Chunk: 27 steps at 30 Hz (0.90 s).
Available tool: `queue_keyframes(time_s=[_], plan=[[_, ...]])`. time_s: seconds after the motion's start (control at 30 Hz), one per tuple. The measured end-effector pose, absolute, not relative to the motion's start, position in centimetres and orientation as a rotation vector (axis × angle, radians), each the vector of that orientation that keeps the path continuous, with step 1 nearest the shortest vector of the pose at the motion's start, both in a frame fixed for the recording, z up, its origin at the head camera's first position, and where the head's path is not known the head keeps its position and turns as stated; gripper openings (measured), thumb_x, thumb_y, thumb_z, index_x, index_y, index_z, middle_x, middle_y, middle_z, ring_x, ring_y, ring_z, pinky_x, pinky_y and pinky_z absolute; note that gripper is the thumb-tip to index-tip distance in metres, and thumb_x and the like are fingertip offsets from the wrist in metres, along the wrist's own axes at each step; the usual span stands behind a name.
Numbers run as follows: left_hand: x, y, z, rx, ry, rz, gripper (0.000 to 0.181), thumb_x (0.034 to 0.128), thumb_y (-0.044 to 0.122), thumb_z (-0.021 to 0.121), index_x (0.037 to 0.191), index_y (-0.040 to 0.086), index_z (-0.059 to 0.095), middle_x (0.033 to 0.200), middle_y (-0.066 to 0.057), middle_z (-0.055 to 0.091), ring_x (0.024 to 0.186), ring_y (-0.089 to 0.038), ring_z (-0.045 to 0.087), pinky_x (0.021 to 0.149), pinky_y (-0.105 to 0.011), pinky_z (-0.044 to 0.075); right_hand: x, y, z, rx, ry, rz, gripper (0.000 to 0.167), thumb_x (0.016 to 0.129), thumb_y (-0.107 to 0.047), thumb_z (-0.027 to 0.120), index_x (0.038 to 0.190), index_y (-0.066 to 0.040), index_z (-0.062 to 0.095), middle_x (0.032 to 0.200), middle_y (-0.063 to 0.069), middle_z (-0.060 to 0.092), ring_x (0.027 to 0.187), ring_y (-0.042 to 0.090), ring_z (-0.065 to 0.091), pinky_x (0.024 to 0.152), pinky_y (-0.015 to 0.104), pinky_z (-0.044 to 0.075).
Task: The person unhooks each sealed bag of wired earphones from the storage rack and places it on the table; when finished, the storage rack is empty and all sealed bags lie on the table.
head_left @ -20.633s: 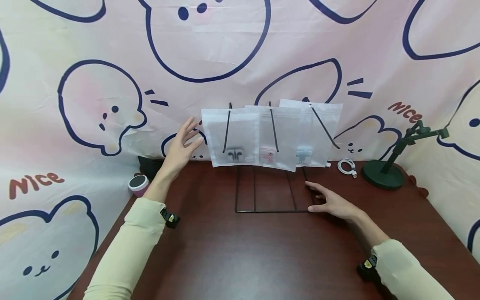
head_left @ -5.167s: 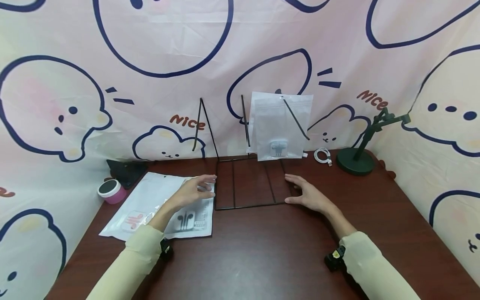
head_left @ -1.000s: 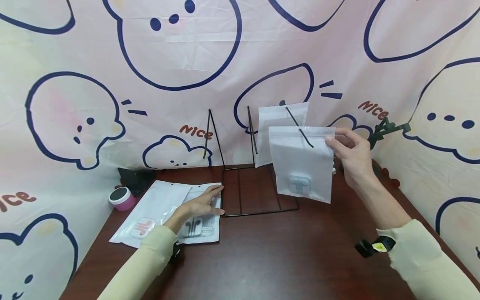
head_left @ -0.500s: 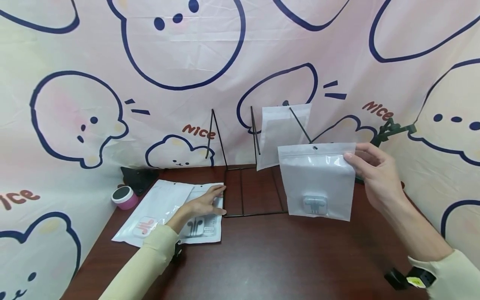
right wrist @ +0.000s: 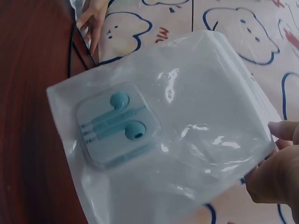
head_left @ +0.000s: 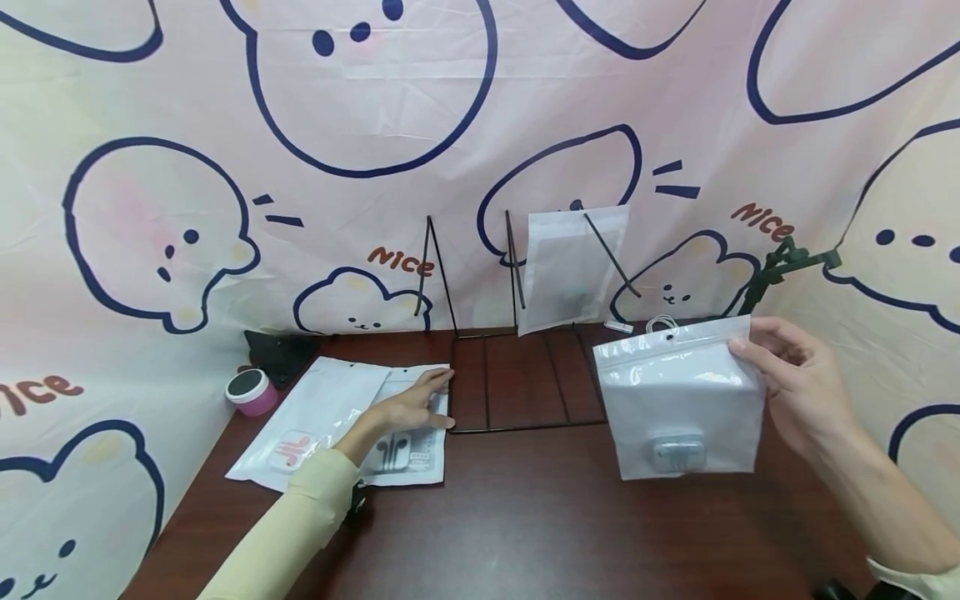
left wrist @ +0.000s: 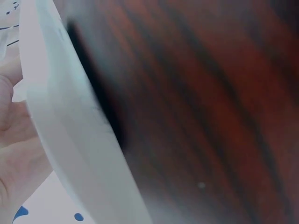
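Observation:
My right hand (head_left: pixel 802 383) pinches the upper right corner of a white zip bag (head_left: pixel 675 375), held tilted in the air in front of the rack. Blue earphones (right wrist: pixel 114 123) in a clear case show through it in the right wrist view. My left hand (head_left: pixel 405 408) lies over the bags on the table, its fingertips and thumb at the left side of the black wire rack (head_left: pixel 525 429). Another white bag (head_left: pixel 562 258) hangs on the rack's right hook. Beneath the left hand are a bag with pink earphones (head_left: pixel 292 450) and one with dark earphones (head_left: pixel 393 454).
The rack's left and middle hooks carry no bag. A pink jar (head_left: pixel 253 393) and a black object (head_left: pixel 277 357) stand at the back left. A white cable (head_left: pixel 660 322), a small white piece (head_left: pixel 618 327) and a green lamp (head_left: pixel 787 265) are at the back right.
My right hand has drawn the front bag off the right hook and brought it right, down and nearer. The bag behind stays hanging. My left hand keeps its place at the rack.

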<state>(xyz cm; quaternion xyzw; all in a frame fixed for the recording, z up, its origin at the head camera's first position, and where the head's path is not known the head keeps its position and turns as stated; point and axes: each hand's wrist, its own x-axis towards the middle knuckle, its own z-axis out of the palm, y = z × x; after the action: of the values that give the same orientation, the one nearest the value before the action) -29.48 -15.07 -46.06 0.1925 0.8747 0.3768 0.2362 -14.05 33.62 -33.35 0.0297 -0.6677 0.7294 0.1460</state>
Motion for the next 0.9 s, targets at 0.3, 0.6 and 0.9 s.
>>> queue_keyframes(time_s=[0.3, 0.6, 0.9], plan=[[-29.4, -15.0, -45.9, 0.515, 2.398, 1.047, 0.095, 0.0935, 0.016, 0.077, 0.167, 0.01, 0.017, 0.17, -0.017, 0.014, 0.152, -0.042, 0.029, 0.124, -0.056, 0.025, -15.4, 37.2, -35.2, -0.086, -1.992, 2.213, 0.024, 0.102, -0.015, 0.068, 0.125, -0.02, 0.071, 0.117, -0.013, 0.066, 0.098, 0.007, 0.062, 0.071, 0.023, 0.059], [-29.0, -15.2, -46.0, 0.51, 2.406, 1.068, 0.093, 0.0942, 0.014, 0.076, 0.167, 0.009, 0.018, 0.17, -0.017, 0.014, 0.152, -0.041, 0.03, 0.125, -0.055, 0.026, -20.0, 39.3, -38.6, -0.224, -2.079, 2.147, 0.029, 0.1, -0.027, 0.072, 0.128, -0.023, 0.066, 0.12, -0.013, 0.054, 0.104, 0.011, 0.049, 0.075, 0.015, 0.051], [-29.1, -15.1, -46.2, 0.53, 2.407, 1.057, 0.095, 0.0934, 0.019, 0.078, 0.167, 0.011, 0.018, 0.172, -0.015, 0.011, 0.152, -0.043, 0.029, 0.124, -0.056, 0.027, -24.2, 39.3, -42.8, -0.48, -2.456, 1.766, 0.066, 0.106, -0.045, 0.056, 0.158, -0.006, 0.04, 0.166, 0.025, 0.027, 0.138, 0.042, 0.04, 0.118, 0.063, 0.032]])
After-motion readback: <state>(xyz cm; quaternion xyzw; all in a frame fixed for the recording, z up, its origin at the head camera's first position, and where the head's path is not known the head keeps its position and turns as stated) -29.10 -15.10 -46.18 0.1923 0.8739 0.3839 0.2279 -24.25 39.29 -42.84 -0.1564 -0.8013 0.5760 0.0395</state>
